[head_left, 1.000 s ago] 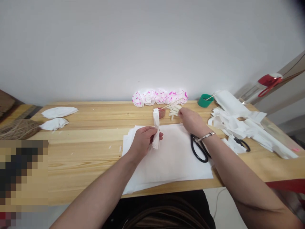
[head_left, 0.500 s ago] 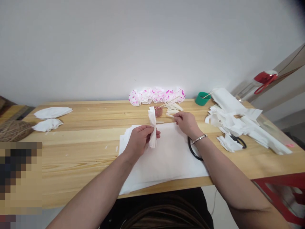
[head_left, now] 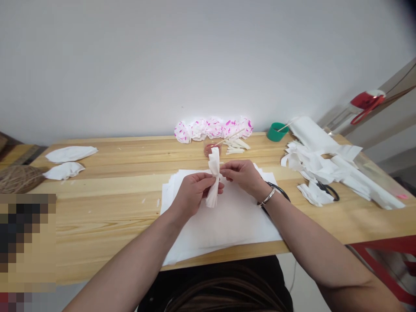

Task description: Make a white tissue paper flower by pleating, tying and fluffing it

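My left hand [head_left: 191, 193] pinches a folded strip of white tissue paper [head_left: 213, 177] at its middle, upright above a stack of white sheets [head_left: 224, 216]. My right hand [head_left: 242, 175] is closed at the same pinch point from the right, fingers pressed together on a small pale piece I cannot make out. A silver bracelet circles the right wrist. Short white strips [head_left: 235, 146] lie behind the hands beside a small red cup [head_left: 210, 150] with a wooden stick.
White paper flowers with pink marks [head_left: 212, 128] line the back edge of the wooden table [head_left: 113, 203]. Black scissors [head_left: 279, 193] lie under my right wrist. A green cup [head_left: 277, 131], paper scraps [head_left: 328, 167], a second pair of scissors [head_left: 328, 190], two tissue pieces [head_left: 69, 160] and twine [head_left: 17, 178] sit around.
My right hand came back from the pile of short strips to the pinched middle of the folded tissue. The left hand kept its hold on the tissue.
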`<state>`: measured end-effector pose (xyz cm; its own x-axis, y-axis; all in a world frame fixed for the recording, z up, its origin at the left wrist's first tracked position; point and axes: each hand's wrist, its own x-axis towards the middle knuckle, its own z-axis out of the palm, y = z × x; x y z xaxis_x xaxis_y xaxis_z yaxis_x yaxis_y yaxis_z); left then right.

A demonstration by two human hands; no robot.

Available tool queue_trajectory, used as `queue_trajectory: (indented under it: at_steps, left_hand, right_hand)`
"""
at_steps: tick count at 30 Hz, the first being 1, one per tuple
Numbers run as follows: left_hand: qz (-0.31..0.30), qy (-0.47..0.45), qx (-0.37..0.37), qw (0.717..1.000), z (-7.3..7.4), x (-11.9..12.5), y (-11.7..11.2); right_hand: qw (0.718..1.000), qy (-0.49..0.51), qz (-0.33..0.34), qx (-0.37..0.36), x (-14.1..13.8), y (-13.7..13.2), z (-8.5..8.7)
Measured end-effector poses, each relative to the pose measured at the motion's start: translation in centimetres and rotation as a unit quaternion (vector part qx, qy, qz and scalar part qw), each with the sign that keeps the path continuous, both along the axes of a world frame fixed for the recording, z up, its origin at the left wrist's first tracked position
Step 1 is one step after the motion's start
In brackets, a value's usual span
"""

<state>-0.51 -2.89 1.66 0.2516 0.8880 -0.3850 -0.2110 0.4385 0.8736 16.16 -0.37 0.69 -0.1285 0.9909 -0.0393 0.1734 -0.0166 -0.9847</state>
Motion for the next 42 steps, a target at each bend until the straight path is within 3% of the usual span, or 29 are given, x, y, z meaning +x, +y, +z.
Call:
queue_trajectory:
  at_steps: [9, 20, 36, 42]
  left_hand:
    - [-0.03, -0.024, -0.007, 0.999, 0.2, 0.1, -0.3]
    - [-0.08, -0.04, -0.035, 0.995, 0.4, -0.2, -0.1]
    - [-0.054, -0.033, -0.023, 0.998, 0.0, 0.0, -0.3]
    - [-0.027, -0.034, -0.032, 0.999, 0.0, 0.1, -0.2]
  right_hand:
    - [0.99, 0.065, 0.127, 0.019, -0.1, -0.3, 0.5]
    - [0.985, 0.009, 0.155, 0.074, 0.5, -0.2, 0.4]
    - [0.982, 0.003, 0.143, 0.124, 0.2, -0.3, 0.2]
    - [0.972, 0.071, 0.204, 0.088, 0.5, -0.8, 1.4]
